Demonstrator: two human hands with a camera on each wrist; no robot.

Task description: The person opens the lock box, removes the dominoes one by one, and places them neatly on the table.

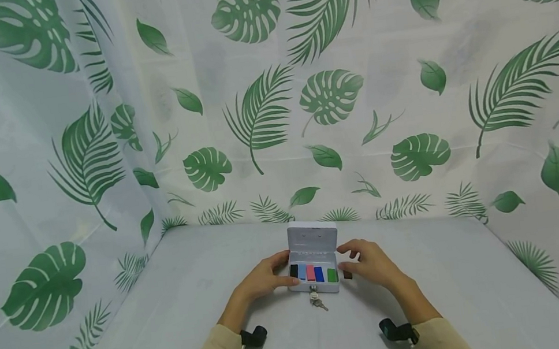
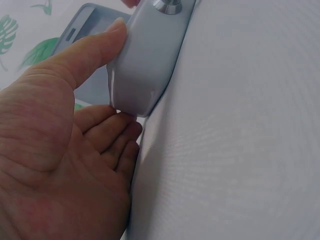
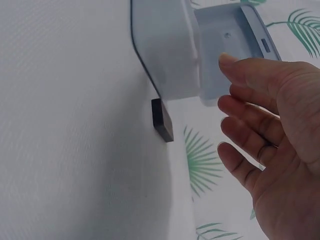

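A small white metal cash box [image 1: 312, 238] stands on the table with its lid raised. Inside lie several coloured blocks in a row: a black block [image 1: 293, 270], a light blue one, a pink block [image 1: 310, 272], a dark blue one and a green block [image 1: 332, 275]. My left hand [image 1: 262, 277] holds the box's left end, thumb over the front rim and fingers around the side. To the right of the box, my right hand [image 1: 372, 263] hovers with fingers spread and nothing between them. Below it, a dark brown block [image 3: 162, 120] rests on the table beside the box's right wall.
Keys [image 1: 318, 302] hang from the lock at the box's front. The table [image 1: 235, 241] has a white cover, and leaf-printed cloth [image 1: 392, 114] stands behind and at both sides. Each wrist wears a small black camera [image 1: 254, 337].
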